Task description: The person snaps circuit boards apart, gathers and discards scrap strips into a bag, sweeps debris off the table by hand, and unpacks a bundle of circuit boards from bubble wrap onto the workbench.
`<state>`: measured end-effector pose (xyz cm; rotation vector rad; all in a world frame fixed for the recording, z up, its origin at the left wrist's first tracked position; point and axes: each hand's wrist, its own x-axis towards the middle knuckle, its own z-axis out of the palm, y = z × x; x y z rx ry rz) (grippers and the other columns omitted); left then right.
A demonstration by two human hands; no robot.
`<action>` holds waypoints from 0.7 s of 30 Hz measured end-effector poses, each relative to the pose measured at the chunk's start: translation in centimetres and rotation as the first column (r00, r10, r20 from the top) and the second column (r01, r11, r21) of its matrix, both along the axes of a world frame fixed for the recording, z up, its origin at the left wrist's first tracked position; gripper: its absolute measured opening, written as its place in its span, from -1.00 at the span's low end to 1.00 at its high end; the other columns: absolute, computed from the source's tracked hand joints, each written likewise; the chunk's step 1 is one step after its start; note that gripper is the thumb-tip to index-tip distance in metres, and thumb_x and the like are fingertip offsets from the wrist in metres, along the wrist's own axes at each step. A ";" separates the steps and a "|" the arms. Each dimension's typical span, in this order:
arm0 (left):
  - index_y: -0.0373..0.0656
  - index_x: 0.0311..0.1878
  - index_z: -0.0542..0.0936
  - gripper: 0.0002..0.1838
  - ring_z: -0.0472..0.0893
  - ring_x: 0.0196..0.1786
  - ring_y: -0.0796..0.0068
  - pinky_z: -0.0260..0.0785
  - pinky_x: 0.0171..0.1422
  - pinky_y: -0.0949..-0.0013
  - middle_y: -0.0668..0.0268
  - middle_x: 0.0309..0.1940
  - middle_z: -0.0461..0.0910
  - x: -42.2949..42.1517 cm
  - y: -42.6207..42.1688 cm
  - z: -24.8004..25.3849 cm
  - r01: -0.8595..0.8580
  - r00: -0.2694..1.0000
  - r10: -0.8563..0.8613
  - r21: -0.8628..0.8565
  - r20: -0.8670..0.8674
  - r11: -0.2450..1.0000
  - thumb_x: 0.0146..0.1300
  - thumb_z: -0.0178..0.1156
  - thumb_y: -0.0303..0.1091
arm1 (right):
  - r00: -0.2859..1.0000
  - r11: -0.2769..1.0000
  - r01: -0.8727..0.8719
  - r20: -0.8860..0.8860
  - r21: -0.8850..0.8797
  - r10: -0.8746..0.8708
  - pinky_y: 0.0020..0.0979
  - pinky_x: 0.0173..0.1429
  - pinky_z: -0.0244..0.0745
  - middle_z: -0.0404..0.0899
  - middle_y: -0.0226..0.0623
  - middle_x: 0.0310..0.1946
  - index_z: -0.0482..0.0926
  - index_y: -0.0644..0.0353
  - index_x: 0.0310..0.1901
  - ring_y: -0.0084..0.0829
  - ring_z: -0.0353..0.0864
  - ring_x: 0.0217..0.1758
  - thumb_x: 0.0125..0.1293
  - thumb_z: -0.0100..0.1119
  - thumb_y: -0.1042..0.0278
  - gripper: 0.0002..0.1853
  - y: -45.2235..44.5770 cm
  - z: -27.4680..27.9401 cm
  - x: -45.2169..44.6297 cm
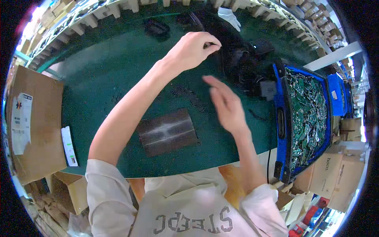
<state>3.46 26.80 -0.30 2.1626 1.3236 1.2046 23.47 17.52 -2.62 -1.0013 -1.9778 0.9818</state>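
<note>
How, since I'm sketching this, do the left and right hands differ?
The left hand curls into a pinch; the right hand is opened out. The left hand looks sharp, the right hand blurred. The left hand is farther from the shirt than the right. Both are bare, above the table.

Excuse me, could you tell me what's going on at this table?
A person is working bare-handed at a green table. The left hand has thumb and finger pinched together beside a dark heap; whether it holds anything is unclear. The right hand, blurred, is open over the table. A dark rectangular slab lies nearer the person, and a blue bin of circuit boards stands to the right.
</note>
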 end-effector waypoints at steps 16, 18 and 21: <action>-0.24 0.49 0.36 -0.06 0.43 0.41 0.04 0.30 0.52 0.10 0.08 0.41 0.43 -3.4 -19.8 2.1 -0.149 0.930 0.011 -0.351 -0.366 0.924 0.02 0.55 -0.22 | 0.868 0.945 0.155 0.416 0.288 -0.269 0.10 0.68 0.00 0.16 0.18 0.55 0.11 0.45 0.55 0.21 0.11 0.62 0.52 0.06 0.16 -0.26 -8.5 -3.6 -1.3; -0.32 0.55 0.22 0.15 0.31 0.51 0.01 0.17 0.61 0.05 0.02 0.45 0.37 -3.3 -22.6 1.9 -0.143 0.916 -0.048 -0.435 -0.399 0.889 -0.10 0.60 -0.14 | 0.881 0.941 0.164 0.385 0.297 -0.275 0.08 0.68 0.02 0.18 0.19 0.54 0.13 0.45 0.54 0.20 0.14 0.61 0.53 0.04 0.16 -0.28 -7.3 -4.1 -2.8; -0.41 0.53 0.21 0.13 0.32 0.48 -0.07 0.17 0.58 0.04 -0.08 0.40 0.36 -2.7 -24.4 -0.1 -0.181 0.897 0.007 -0.353 -0.441 0.918 -0.03 0.58 -0.11 | 0.905 0.934 0.164 0.329 0.318 -0.271 0.02 0.67 0.06 0.23 0.20 0.51 0.17 0.46 0.52 0.19 0.20 0.59 0.57 0.00 0.18 -0.34 -6.0 -4.9 -4.9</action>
